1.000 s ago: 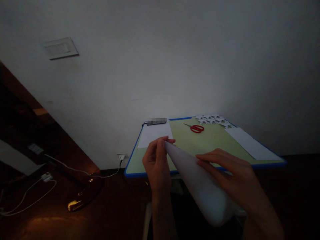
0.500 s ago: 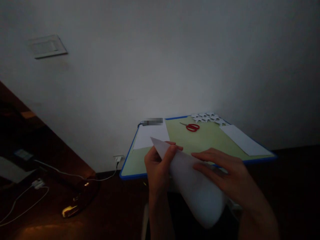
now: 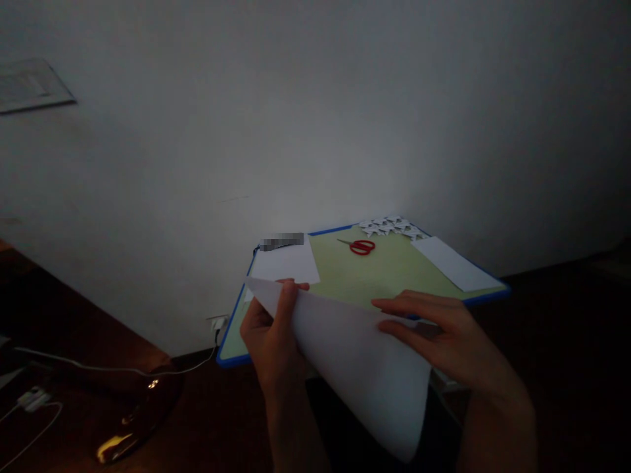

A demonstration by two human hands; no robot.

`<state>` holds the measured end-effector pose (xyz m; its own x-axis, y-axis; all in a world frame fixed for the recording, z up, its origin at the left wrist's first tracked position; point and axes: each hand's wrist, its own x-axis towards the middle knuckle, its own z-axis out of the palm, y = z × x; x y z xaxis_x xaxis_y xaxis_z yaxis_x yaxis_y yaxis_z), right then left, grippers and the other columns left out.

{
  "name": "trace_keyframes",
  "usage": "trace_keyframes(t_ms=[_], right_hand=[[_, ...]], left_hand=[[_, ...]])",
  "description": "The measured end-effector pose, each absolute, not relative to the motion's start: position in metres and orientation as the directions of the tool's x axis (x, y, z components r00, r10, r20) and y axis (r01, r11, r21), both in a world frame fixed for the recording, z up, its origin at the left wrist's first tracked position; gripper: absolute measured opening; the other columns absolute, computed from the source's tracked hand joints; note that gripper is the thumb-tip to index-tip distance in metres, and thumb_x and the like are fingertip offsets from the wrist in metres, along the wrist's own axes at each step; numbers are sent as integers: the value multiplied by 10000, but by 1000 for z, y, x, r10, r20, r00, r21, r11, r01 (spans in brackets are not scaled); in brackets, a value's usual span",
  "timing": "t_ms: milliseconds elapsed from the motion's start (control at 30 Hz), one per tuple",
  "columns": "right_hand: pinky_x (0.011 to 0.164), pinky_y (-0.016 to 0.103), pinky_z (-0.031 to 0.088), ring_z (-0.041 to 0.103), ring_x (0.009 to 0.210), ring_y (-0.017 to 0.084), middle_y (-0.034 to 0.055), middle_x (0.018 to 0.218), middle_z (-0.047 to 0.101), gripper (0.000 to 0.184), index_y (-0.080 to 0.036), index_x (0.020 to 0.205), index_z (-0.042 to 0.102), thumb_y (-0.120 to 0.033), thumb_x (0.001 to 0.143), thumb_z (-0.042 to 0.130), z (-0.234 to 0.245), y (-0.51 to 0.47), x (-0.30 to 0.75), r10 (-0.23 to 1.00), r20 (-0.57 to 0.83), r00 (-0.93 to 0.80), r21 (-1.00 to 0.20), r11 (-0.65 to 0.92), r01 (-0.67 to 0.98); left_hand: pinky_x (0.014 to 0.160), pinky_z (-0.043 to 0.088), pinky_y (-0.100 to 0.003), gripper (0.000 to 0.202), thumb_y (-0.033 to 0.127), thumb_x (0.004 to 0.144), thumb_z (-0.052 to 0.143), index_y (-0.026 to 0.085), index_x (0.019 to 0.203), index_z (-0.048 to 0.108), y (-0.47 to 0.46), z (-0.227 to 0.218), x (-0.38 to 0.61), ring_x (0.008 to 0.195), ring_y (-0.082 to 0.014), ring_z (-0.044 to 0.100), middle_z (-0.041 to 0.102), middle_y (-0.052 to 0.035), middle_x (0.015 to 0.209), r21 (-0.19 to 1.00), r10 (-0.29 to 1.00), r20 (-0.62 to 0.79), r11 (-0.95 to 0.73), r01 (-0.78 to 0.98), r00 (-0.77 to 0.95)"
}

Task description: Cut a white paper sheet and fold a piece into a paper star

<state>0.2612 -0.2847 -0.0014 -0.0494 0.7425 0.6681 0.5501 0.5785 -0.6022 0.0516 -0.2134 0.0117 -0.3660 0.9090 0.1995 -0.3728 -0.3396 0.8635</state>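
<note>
Off-white wall plate [image 3: 34,85], far L, now cropped by frame edge; vs 0.5 s ago the whole view has swung, so everything bg sits further L. Plug [image 3: 219,323] in wall, low, just L of table corner. Table [image 3: 234,360]: green top, blue rim, back edge near wall; near rim partly hidden by hands + paper.

Paper [image 3: 355,368], the piece in hand, is up in the air at the near rim, spanning L hand to R hand, lower part hanging toward the body. Was curled like a cone 1 s ago; now flatter, straight R edge visible, pointed L tip sticking out past the thumb.

Left hand [image 3: 276,341]: wrist low, fingers up, pinching paper near tip, thumb on near face, other fingers behind. Gap to R hand wider than 0.5 s ago.

Beyond it, back L: blurred dark device [image 3: 282,242] on L sheet [image 3: 286,269]. Then scissors [image 3: 362,247], red handles, green surface around, well apart from both hands. Folded pieces [image 3: 389,226] bunched at back R.

Right hand [image 3: 453,335]: reaching in from R, thumb + index pinching paper's top edge; how firmly, can't tell. R sheet [image 3: 456,264] behind it, along R rim.
</note>
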Motion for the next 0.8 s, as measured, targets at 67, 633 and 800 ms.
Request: trace_keyframes(t_ms=[67,633,800], right_hand=[[773,305,646,783,900,193,25,1015,831,211,-276,1154,813,-230,956,756,0,-285,262,740,671,-40,-606,580,545],[763,310,583,738,840,173,-7,917,791,134,-272,1067,821,-242,939,795,-1,-282,260,740,672,-12,-632,582,513],[774,297,574,735,835,161,-15,908,794,110,-273,1032,822,-221,940,790,0,-282,259,729,684,8,-627,583,516]], left_hand=[[565,507,-236,310,413,749,908,179,880,752,-213,11,52,596,-133,644,787,-39,815,870,906,198,-339,-359,-375],[550,494,-226,352,427,712,931,170,877,757,-212,12,53,564,-112,613,778,-30,783,863,917,167,-314,-395,-363],[573,503,-227,313,404,750,903,160,892,768,-217,17,57,595,-119,645,789,-44,809,863,895,206,-356,-359,-395]])
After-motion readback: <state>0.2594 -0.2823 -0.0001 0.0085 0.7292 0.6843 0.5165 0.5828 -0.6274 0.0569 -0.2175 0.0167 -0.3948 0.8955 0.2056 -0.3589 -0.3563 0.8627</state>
